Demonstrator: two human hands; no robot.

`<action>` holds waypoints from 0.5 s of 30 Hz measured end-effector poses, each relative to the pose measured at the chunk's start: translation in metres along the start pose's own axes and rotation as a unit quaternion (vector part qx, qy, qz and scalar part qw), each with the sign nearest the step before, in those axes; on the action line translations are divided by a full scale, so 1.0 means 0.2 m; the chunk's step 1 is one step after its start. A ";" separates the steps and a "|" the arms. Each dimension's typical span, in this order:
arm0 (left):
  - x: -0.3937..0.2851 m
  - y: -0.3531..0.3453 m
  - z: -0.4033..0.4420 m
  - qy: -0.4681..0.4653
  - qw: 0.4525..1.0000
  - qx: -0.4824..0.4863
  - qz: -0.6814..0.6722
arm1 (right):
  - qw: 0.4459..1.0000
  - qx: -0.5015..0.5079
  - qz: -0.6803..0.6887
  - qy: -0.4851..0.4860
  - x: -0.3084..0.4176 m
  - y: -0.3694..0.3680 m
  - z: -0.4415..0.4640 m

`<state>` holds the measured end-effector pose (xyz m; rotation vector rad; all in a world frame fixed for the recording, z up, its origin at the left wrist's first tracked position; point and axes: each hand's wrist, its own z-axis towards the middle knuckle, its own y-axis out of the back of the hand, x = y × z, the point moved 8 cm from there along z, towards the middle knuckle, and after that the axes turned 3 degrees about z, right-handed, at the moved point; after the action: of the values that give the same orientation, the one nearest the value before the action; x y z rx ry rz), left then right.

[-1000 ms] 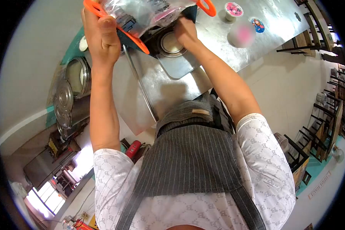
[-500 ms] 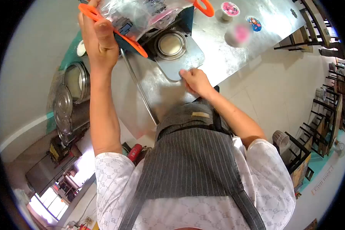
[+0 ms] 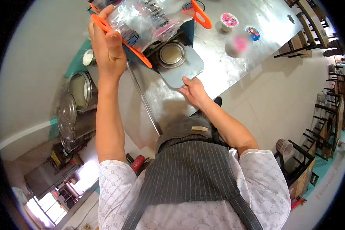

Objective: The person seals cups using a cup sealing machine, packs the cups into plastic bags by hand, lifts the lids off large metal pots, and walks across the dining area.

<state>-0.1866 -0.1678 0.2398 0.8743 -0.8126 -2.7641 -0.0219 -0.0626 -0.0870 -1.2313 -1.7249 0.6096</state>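
head: right hand (image 3: 195, 92) at tray (image 3: 193, 66) edge

A ribbed bin (image 3: 283, 147) shows beside dark-framed wooden furniture (image 3: 305, 179).

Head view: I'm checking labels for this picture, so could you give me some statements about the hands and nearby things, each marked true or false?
1. The right hand holds the near edge of the gray plate. True.
2. The round metal-rimmed holder is in the left hand. False: it sits on the gray plate.
3. The left hand is at the orange trim. True.
4. The pink-lidded cup lies on its side. False: it stands upright on the steel table.
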 end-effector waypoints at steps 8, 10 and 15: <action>-0.04 -0.01 0.01 -0.049 0.998 -0.021 0.040 | 1.000 -0.005 0.013 0.020 0.00 -0.09 0.20; -0.01 -0.01 0.01 -0.020 0.999 -0.024 0.041 | 1.000 -0.001 0.004 0.013 0.01 -0.13 0.24; 0.02 -0.01 0.00 0.003 0.999 -0.032 0.028 | 1.000 0.005 -0.001 0.014 0.00 -0.16 0.40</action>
<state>-0.1903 -0.1674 0.2377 0.8343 -0.7321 -2.7214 -0.1079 -0.0675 -0.0990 -1.2251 -1.6984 0.5971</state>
